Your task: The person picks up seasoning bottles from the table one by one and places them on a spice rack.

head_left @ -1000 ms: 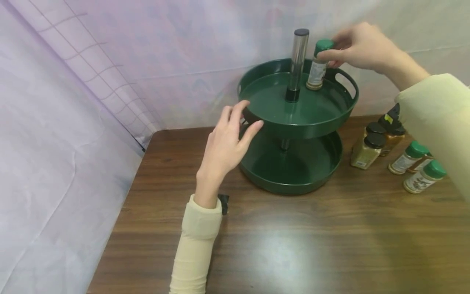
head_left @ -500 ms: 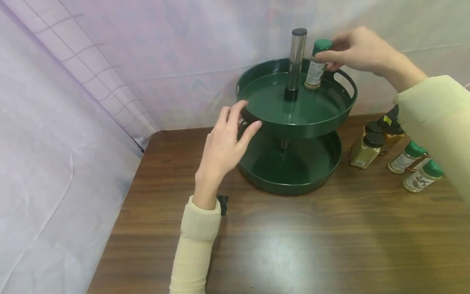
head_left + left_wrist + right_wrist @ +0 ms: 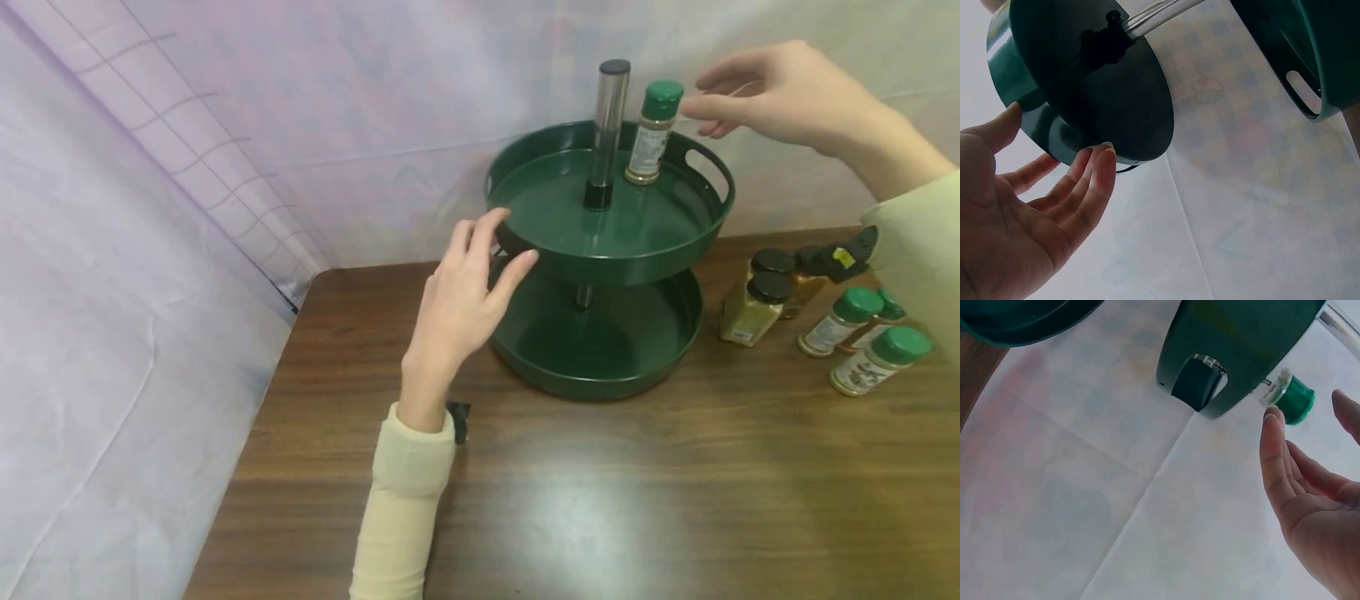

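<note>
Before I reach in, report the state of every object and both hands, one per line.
Upper tray: bearing one jar
Lower tray: standing on the table
Tray jar: upright, green cap on
Green-capped jars: on the table, caps on
Black-lidded jars: on the table, lids on
Left hand: fingers apart, at the upper tray's rim
Right hand: beside the tray jar, holding nothing

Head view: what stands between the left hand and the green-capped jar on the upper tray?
The head view shows the metal post, on the upper tray, between the left hand and the jar.
</note>
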A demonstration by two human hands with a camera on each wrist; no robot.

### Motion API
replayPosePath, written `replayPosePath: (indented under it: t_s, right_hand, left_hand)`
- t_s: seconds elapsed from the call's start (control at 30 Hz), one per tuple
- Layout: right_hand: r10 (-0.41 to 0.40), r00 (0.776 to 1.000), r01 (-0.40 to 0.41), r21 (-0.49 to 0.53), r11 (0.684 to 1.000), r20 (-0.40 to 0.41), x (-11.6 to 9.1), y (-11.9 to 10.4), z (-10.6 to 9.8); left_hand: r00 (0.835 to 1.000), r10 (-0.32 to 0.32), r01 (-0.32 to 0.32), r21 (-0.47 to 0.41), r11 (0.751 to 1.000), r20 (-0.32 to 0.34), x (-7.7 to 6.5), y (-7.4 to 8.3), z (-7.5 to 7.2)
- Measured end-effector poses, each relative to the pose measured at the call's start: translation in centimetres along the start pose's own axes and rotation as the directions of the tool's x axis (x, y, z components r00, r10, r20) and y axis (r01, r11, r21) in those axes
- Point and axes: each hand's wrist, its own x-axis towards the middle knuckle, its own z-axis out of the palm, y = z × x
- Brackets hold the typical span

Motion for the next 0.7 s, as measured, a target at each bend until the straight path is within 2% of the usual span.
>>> replayPosePath:
  t_s: [0.3,0.57,0.7]
  right_hand:
    - [0.012,0.999,-0.011,0.014,1.0,-0.045,-1.5,0.0,-0.6]
    - [0.008,0.995,-0.008,-0.004,1.0,-0.095,-4.2,0.9,-0.8]
    - [0.021,0.993,-0.024,-0.022,0.999,-0.12,-5.5,2.0,-0.8]
  left_hand:
    - [1.0,-0.013,0.013,0.023,1.0,-0.01,-0.3,-0.3,-0.5]
    - [1.0,-0.013,0.013,0.022,1.0,-0.004,-0.2,-0.3,-0.5]
    - [1.0,-0.013,0.013,0.015,1.0,0.007,0.1,-0.1,-0.5]
